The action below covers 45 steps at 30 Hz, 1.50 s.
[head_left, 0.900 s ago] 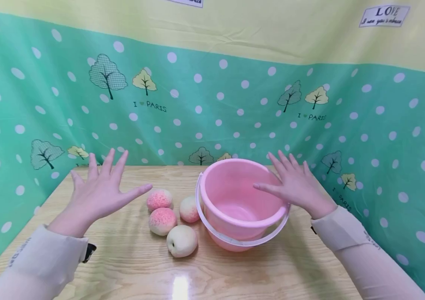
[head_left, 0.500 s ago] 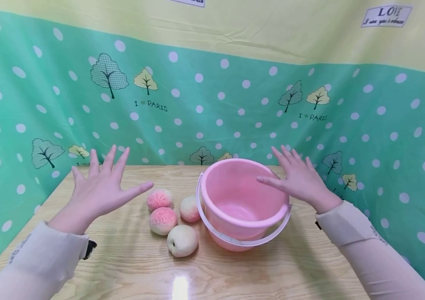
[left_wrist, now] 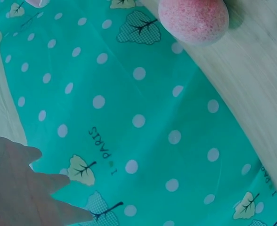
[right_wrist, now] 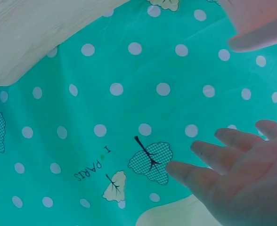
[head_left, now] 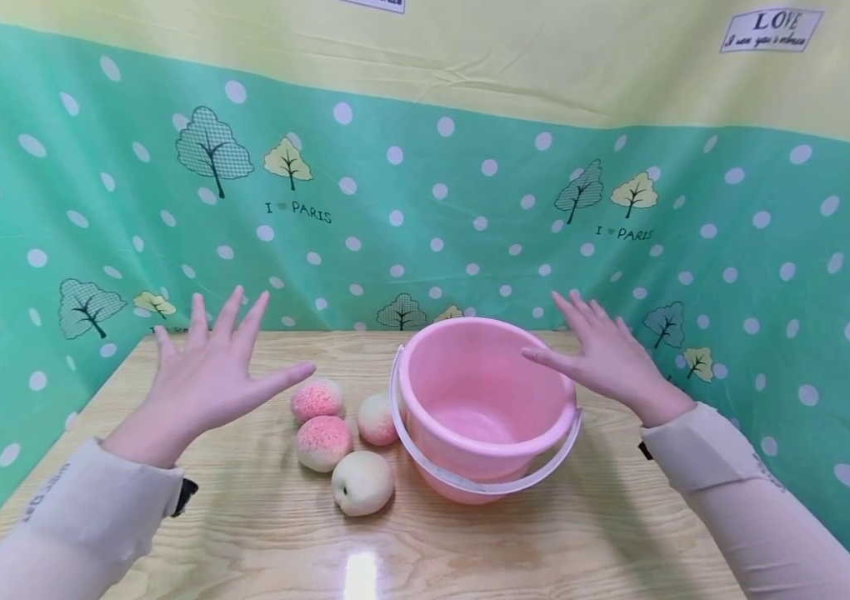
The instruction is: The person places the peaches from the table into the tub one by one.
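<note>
Both hands are raised above the table with fingers spread and nothing in them. My left hand [head_left: 207,379] hovers left of several peaches, its thumb tip nearest the pink-topped peach [head_left: 317,400] at the back. Just in front of that one lies another pink peach [head_left: 324,443]. A paler peach [head_left: 377,419] sits against the bucket's side, and a cream-coloured peach [head_left: 362,483] with a stem dimple is closest to me. The pink bucket [head_left: 462,450] stands upright, its inside bare, its white handle lowered to the front. My right hand [head_left: 616,362] hangs over the bucket's right rim, apparently not touching.
The wooden table [head_left: 260,533] carries the bucket and peaches. A green dotted cloth [head_left: 395,242] with printed trees encloses the back and both sides. Glare shows near the front edge.
My right hand has moved right and slightly up, away from the bucket's middle. The left hand has shifted slightly right and up. Peaches and bucket stay put.
</note>
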Motion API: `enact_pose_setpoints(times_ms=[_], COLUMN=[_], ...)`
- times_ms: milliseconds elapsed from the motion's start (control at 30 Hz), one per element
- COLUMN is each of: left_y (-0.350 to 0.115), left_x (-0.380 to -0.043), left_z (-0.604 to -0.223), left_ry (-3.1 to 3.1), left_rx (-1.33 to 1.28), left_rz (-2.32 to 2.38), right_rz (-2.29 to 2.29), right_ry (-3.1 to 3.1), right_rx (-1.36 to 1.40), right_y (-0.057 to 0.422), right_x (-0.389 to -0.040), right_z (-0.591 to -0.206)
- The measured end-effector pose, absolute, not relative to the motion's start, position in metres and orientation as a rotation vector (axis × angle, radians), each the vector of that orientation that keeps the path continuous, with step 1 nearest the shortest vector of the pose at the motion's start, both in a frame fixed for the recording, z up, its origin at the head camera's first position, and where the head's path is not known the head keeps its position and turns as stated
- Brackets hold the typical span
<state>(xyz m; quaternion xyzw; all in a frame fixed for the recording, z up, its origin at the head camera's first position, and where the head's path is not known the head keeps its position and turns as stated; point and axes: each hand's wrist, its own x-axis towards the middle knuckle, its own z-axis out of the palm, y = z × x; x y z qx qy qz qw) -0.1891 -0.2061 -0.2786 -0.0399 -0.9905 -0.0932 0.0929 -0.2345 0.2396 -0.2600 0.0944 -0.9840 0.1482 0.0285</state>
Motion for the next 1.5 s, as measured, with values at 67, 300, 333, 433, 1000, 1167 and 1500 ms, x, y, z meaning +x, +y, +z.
enact_pose_setpoints(times_ms=[67, 300, 333, 433, 1000, 1167, 1500], left_y=[-0.204, -0.201, -0.201, -0.199, -0.187, -0.185, -0.178], left_x=[-0.188, -0.184, -0.183, -0.182, -0.177, -0.176, -0.173], left_z=[-0.278, -0.278, -0.278, -0.279, -0.281, -0.284, -0.292], left_ry=[-2.944, -2.938, -2.933, -2.925, -2.868, -2.853, -2.809], left_rx=[-0.126, -0.15, -0.154, -0.167, -0.257, -0.289, -0.39], left_rz=[-0.276, -0.271, -0.27, -0.272, -0.304, -0.309, -0.276], right_rz=[0.479, 0.581, 0.592, 0.63, 0.881, 1.019, 1.352], right_ry=[-3.045, -3.057, -3.059, -3.066, -3.046, -3.036, -2.877], right_rx=[0.282, 0.267, 0.26, 0.237, 0.202, 0.151, 0.17], right_y=[0.241, 0.246, 0.247, 0.25, 0.255, 0.254, 0.252], right_x=[-0.235, -0.235, -0.235, -0.235, -0.237, -0.237, -0.238], right_z=[-0.261, -0.27, -0.271, -0.275, -0.298, -0.306, -0.319])
